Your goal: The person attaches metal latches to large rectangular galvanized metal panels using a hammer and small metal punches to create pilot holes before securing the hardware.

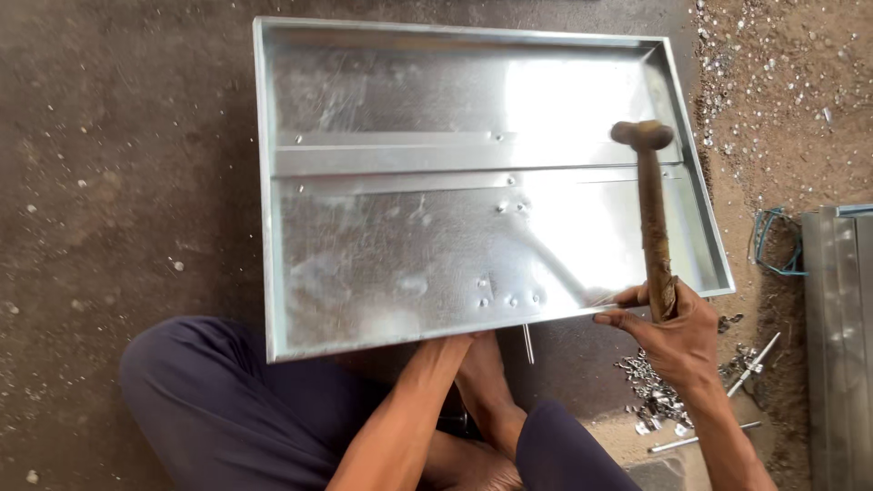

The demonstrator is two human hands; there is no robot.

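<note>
Head view: a shallow galvanised sheet-metal tray [400,245] with folded rims lies on the dirt floor [109,182], filling the centre of the frame. The right hand [677,336], at about four o'clock, is closed around the wooden handle of a hammer [652,218], whose head hangs over the tray's right side near two o'clock. The left hand is hidden under the tray's near rim at six o'clock, so its grip cannot be told; only the forearm shows. Metal scraps [655,400] lie near the right wrist at five o'clock.
</note>
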